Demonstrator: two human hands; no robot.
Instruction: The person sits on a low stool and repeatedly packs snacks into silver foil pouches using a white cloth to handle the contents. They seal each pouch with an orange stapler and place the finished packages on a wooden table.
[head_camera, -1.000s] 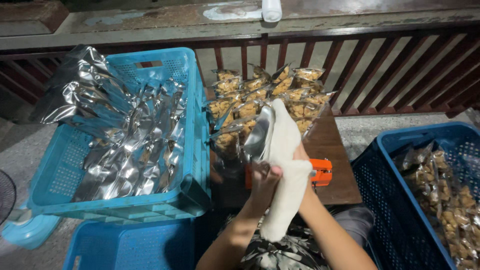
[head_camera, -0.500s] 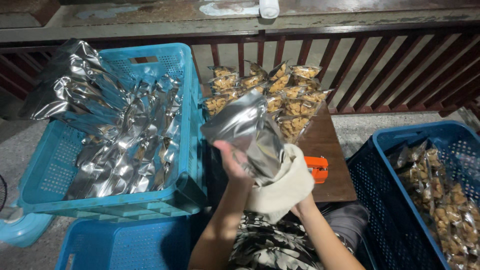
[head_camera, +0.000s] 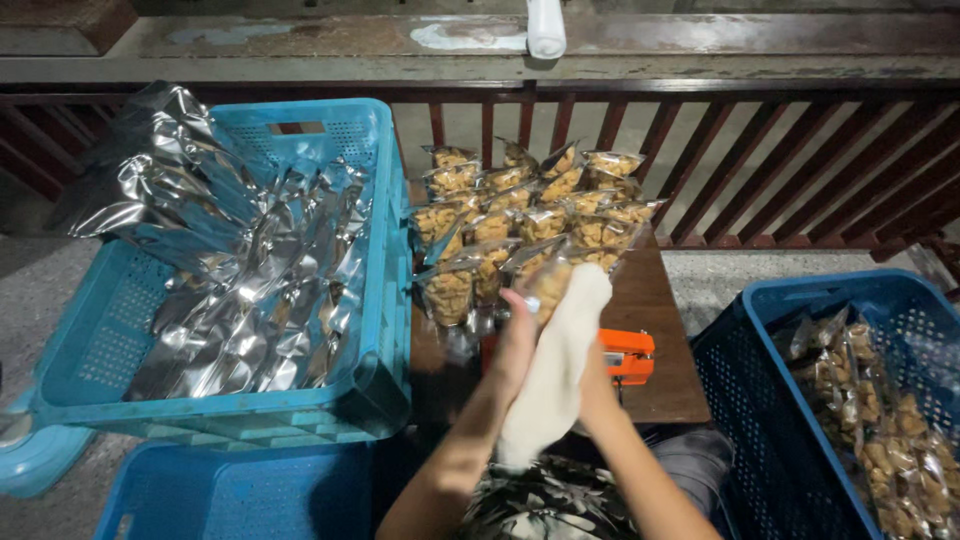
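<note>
Both hands' grip is now on the white cloth (head_camera: 555, 375): the left hand (head_camera: 515, 345) presses its side, the right hand (head_camera: 592, 385) closes on it from beneath. Half a second ago the left hand held up a silver pouch; that pouch has gone, seemingly among the filled snack pouches (head_camera: 525, 235) on the table (head_camera: 665, 345).

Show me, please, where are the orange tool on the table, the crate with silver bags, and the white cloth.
orange tool (head_camera: 628, 355): head view, on its orange body.
light blue crate (head_camera: 385, 230): head view, on its right wall.
white cloth (head_camera: 552, 385): head view, on its middle.
</note>
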